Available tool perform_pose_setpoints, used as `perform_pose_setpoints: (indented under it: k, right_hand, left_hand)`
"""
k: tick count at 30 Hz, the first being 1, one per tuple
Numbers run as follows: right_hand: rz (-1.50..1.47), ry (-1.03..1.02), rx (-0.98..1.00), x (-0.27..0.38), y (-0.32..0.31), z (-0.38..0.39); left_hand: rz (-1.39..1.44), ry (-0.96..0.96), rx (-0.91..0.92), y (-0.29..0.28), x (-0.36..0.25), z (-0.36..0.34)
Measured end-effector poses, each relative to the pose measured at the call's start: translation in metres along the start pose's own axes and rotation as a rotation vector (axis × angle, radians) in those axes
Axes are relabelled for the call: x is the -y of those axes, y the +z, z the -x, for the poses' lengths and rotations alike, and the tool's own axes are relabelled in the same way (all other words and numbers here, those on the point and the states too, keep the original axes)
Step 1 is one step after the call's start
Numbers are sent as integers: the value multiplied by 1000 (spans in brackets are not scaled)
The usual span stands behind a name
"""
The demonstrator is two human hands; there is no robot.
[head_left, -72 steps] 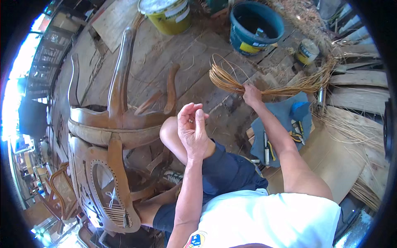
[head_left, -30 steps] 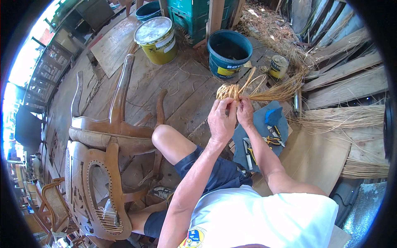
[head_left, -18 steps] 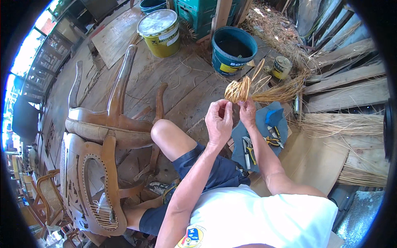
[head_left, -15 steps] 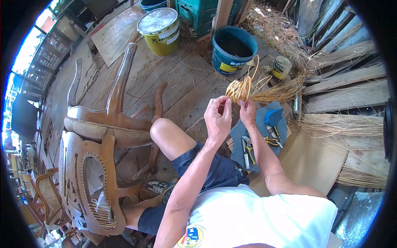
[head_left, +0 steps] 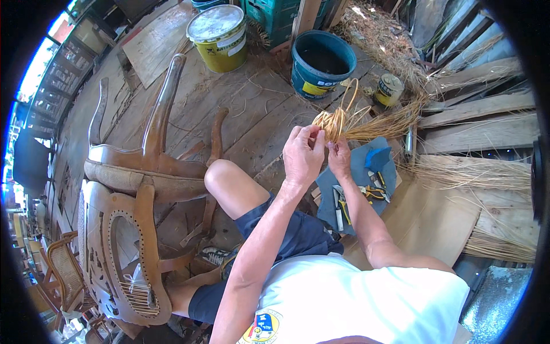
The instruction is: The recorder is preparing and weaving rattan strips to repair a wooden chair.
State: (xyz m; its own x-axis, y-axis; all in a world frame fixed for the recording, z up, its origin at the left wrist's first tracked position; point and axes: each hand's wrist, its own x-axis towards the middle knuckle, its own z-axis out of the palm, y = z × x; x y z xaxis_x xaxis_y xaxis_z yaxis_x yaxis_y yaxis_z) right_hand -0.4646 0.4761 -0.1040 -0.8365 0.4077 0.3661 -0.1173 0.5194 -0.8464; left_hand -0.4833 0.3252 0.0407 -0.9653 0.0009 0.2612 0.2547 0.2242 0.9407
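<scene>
My left hand [head_left: 302, 155] has its fingers closed on a coiled bundle of golden cane strands [head_left: 331, 123], pinching near its base. My right hand [head_left: 340, 160] grips the same bundle just to the right and below; loops stick up and long loose ends trail right. Beneath my right arm lies a grey-blue mat [head_left: 326, 189] with pliers and cutters [head_left: 377, 194] and a blue cloth-like piece [head_left: 378, 157]. On the left, a carved wooden chair [head_left: 143, 183] lies tipped with its legs up, its oval back frame partly strung with thin rods.
A lidded yellow bucket [head_left: 220, 51], a teal bucket [head_left: 309, 80], a small can [head_left: 387, 94] and green crates [head_left: 269, 20] stand ahead. Slatted boards [head_left: 475, 137] with loose cane line the right side. Another cane chair [head_left: 74, 272] is at lower left. My bare knee [head_left: 235, 183] sticks forward between chair and mat.
My left hand, open and empty earlier, has moved up onto the cane bundle. The bundle has become a tighter upright coil between both hands. The view has also shifted.
</scene>
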Motion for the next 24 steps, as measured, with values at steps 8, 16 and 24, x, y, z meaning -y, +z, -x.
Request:
perform_pose_setpoints:
  k: [8,16,24]
  right_hand:
    - [-35,112,42,-13,4,7]
    - [-86,115,28,-15,22,-7]
    - [-56,48,-30,9,11,-4]
  left_hand:
    - [-62,69,7,-5,6,3]
    - [857,-502,367,-21,19,22]
    - [371,-322,630,-30,14,-20]
